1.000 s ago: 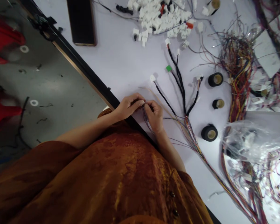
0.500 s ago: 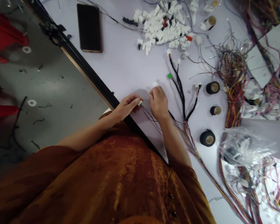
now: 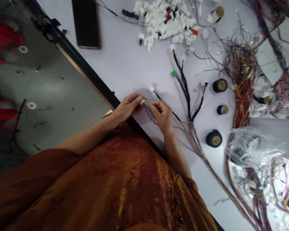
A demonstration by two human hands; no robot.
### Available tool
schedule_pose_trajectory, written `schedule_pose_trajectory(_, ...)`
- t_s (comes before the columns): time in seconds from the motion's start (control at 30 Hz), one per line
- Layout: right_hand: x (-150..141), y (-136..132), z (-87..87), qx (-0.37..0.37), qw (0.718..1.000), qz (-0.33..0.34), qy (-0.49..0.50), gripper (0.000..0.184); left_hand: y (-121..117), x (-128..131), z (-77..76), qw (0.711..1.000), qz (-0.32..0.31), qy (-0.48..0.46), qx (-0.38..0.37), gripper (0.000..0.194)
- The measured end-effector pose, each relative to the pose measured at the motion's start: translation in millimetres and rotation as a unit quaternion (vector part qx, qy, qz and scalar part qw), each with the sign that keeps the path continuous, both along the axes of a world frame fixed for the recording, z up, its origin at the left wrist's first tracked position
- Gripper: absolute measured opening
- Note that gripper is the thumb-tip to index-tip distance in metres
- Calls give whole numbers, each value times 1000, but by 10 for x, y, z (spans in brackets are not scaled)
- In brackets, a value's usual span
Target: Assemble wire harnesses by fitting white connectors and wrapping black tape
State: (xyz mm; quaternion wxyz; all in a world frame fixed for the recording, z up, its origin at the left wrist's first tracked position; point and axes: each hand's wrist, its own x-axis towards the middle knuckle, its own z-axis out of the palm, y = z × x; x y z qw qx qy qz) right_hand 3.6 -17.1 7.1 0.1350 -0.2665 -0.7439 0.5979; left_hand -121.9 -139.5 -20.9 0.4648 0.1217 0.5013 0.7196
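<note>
My left hand (image 3: 127,107) pinches a small white connector (image 3: 143,101) at the table's near edge. Thin coloured wires (image 3: 149,112) run from that connector toward my right hand (image 3: 162,115), whose fingers are curled and pinch one of the wires just beside it. Both hands meet over the white table (image 3: 125,64). A wire harness (image 3: 185,93) wrapped in black tape branches out just right of my right hand, with a white plug (image 3: 151,88) and a green plug (image 3: 173,73) at its ends.
A heap of white connectors (image 3: 168,22) lies at the far side, a dark phone (image 3: 86,22) to its left. Three black tape rolls (image 3: 214,138) stand at right. Tangled coloured wires (image 3: 243,70) and a clear plastic bag (image 3: 252,147) fill the right side.
My right hand reached out to the white plug of the harness, then came back to the connector in my left hand. The left hand stayed put.
</note>
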Motion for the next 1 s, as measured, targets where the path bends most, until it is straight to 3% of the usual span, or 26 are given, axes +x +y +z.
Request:
schedule_pose_trajectory(0.33, 0, -8, -24, 3, 1000, -3, -13, 19, -18, -11, -59, 998, -16, 62, -3, 28)
schedule_pose_trajectory(0.67, 17, -47, -33, 72, 997, 15, 17, 28, -22, 20, 25, 982, -27, 188, -13, 25)
schedule_pose_trajectory(1.0, 32, -135, -78, 30, 999, -8, 8, 29, -23, 35, 36, 966, -50, 252, -22, 19)
